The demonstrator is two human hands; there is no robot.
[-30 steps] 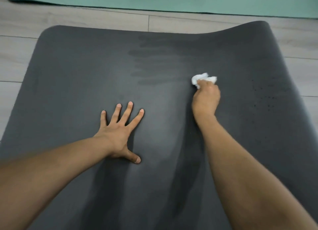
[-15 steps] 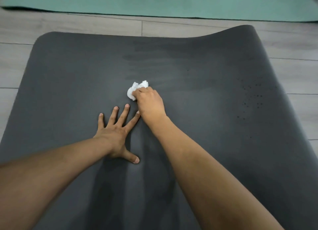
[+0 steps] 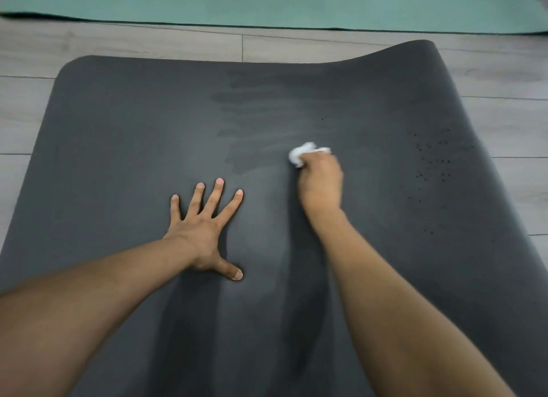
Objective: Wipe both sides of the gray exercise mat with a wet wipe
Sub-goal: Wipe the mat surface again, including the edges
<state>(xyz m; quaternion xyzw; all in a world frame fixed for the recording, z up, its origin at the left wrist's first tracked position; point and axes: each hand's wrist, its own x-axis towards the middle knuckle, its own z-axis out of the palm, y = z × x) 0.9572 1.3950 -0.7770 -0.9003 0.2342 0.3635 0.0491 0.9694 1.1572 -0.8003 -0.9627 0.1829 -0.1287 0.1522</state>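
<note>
The gray exercise mat [image 3: 118, 135] lies spread on the floor and fills most of the view; its far right corner curls upward. Darker wet streaks run across its upper middle. My right hand [image 3: 321, 183] grips a crumpled white wet wipe [image 3: 299, 153] and presses it on the mat right of center. My left hand [image 3: 204, 230] rests flat on the mat with its fingers spread, left of the wipe and nearer to me.
A green mat [image 3: 267, 2] lies along the far edge of the view. Pale wood-look floor [image 3: 148, 43] shows between the two mats and at both sides. Small dark specks [image 3: 433, 159] dot the gray mat's right part.
My right hand swept the wipe leftward to beside my left hand, then back rightward to where it is now. My left hand stayed planted on the mat.
</note>
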